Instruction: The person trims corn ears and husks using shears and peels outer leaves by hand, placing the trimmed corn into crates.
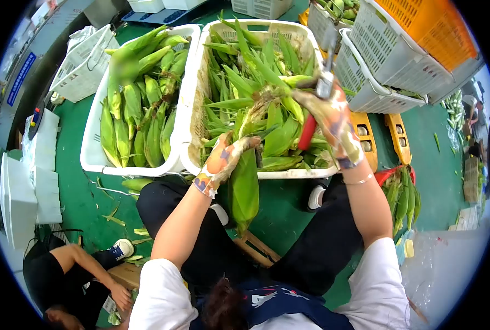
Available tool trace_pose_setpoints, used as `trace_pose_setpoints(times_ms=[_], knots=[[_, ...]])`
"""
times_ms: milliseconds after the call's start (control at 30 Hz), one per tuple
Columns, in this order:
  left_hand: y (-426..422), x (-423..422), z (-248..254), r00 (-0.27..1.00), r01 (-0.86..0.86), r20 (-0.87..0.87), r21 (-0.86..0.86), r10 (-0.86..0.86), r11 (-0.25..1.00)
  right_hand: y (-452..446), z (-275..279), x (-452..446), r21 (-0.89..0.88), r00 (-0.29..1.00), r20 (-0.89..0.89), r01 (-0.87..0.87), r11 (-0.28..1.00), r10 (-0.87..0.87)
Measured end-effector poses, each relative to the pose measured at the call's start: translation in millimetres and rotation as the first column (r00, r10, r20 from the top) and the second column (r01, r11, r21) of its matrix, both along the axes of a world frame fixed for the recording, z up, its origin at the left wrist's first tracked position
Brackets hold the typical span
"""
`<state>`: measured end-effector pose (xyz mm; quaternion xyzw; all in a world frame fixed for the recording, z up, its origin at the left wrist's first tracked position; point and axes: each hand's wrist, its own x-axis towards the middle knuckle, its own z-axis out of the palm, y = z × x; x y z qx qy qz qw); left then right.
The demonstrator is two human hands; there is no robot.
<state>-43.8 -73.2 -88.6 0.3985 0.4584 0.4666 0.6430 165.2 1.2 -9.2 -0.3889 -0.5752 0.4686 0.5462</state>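
Observation:
My left hand point(226, 159), in a patterned glove, is closed on the upper part of a green corn cob in its husk point(244, 192), which hangs tip down in front of the baskets. My right hand point(330, 113), gloved too, is closed round a red-handled cutting tool point(308, 132) over the right basket; its metal part points up and is blurred. Loose husk and silk stretch between the hands. The right white basket point(294, 175) holds leaves and husks. Several unpeeled cobs point(132, 104) lie in the left white basket point(88, 137).
Stacked white crates point(360, 74) and an orange crate point(429, 30) stand at the back right, near a yellow pallet truck point(397, 137). More corn point(402, 201) lies at the right. Another person's arm point(93, 269) shows at the lower left, below white foam boxes point(45, 192).

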Motion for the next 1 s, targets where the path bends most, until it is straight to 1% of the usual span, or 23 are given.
trace_pose_setpoints(times_ms=[33,67,100,133,200,267,333,367,400,433,467,500,533,567,633,667,700,733,800,833,867,933,1000], knots=[[0,-4,-2,1.0,-0.014,-0.001,0.004,0.014,1.0,-4,-1,11,-0.027,0.922,0.371,0.127,0.992,-0.108],[2,-9,-6,0.999,-0.024,0.036,-0.005,0.024,1.0,-14,-5,20,0.061,0.773,0.621,0.123,0.99,-0.135],[5,-15,-9,0.997,-0.03,0.071,-0.014,0.031,0.999,-27,-10,24,0.149,0.558,0.81,0.099,0.984,-0.179],[8,-20,-13,0.997,-0.035,0.067,-0.009,0.036,0.999,-43,5,21,-0.05,0.598,0.799,-0.04,0.998,0.064],[14,-24,-11,0.999,-0.005,0.035,0.023,0.004,1.0,-58,-4,24,-0.285,0.385,0.856,-0.206,0.936,0.345],[12,-27,-1,0.999,-0.006,-0.033,0.037,0.007,0.999,-65,-14,21,-0.421,0.393,0.762,-0.303,0.855,0.515],[11,-29,8,0.982,0.123,-0.147,0.051,-0.114,0.991,-62,-14,16,-0.461,0.348,0.75,-0.336,0.821,0.563],[12,-32,-3,0.979,0.18,-0.091,-0.033,-0.183,0.983,-59,-20,17,-0.417,0.348,0.763,-0.379,0.826,0.545],[14,-35,-19,0.977,0.187,-0.093,-0.042,-0.19,0.982,-55,-27,19,-0.322,0.37,0.79,-0.428,0.845,0.488],[16,-38,-35,0.898,0.348,0.305,-0.051,-0.317,0.936,-52,-41,23,-0.194,0.403,0.821,-0.468,0.862,0.404],[16,-38,-43,0.661,0.488,0.652,0.003,-0.372,0.873,-47,-50,26,-0.061,0.44,0.841,-0.501,0.863,0.315],[3,-21,-6,0.942,0.333,0.085,-0.107,-0.325,0.937,-38,-20,18,-0.384,0.288,0.769,-0.506,0.772,0.571],[12,-22,-19,0.918,0.392,0.162,-0.24,-0.361,0.888,-37,-15,17,-0.383,0.289,0.766,-0.512,0.768,0.575],[10,-23,-21,0.883,0.468,-0.047,0.012,-0.467,0.884,-34,-16,16,-0.34,0.309,0.752,-0.575,0.744,0.582],[10,-27,-26,0.824,0.558,-0.273,0.246,-0.496,0.792,-30,-18,15,-0.297,0.34,0.73,-0.623,0.724,0.592],[13,-31,-29,0.871,0.486,0.028,0.093,-0.49,0.869,-28,-19,13,-0.298,0.358,0.722,-0.612,0.733,0.592],[16,-30,-23,0.861,0.442,0.318,-0.085,-0.396,0.893,-20,-28,11,-0.324,0.37,0.723,-0.564,0.759,0.583],[19,-22,-18,0.951,0.308,0.053,-0.088,-0.304,0.947,-15,-36,9,-0.346,0.465,0.707,-0.429,0.834,0.533],[17,-21,-10,0.938,0.196,0.313,-0.126,-0.148,0.973,13,-54,13,-0.46,0.789,0.525,-0.052,0.886,0.319],[20,-29,-18,0.96,0.102,0.27,-0.081,-0.076,0.991,25,-82,34,-0.292,0.718,0.571,-0.276,0.916,0.398],[22,-36,-27,0.975,0.008,0.223,-0.034,0.0,0.999,29,-87,40,-0.311,0.654,0.633,-0.273,0.91,0.413],[30,-50,-15,0.938,-0.309,0.174,0.023,0.3,0.951,9,-83,33,-0.394,0.566,0.7,-0.202,0.897,0.435],[30,-65,17,0.804,-0.525,0.334,0.01,0.493,0.851,-29,-72,20,-0.465,0.594,0.627,-0.234,0.854,0.504]])
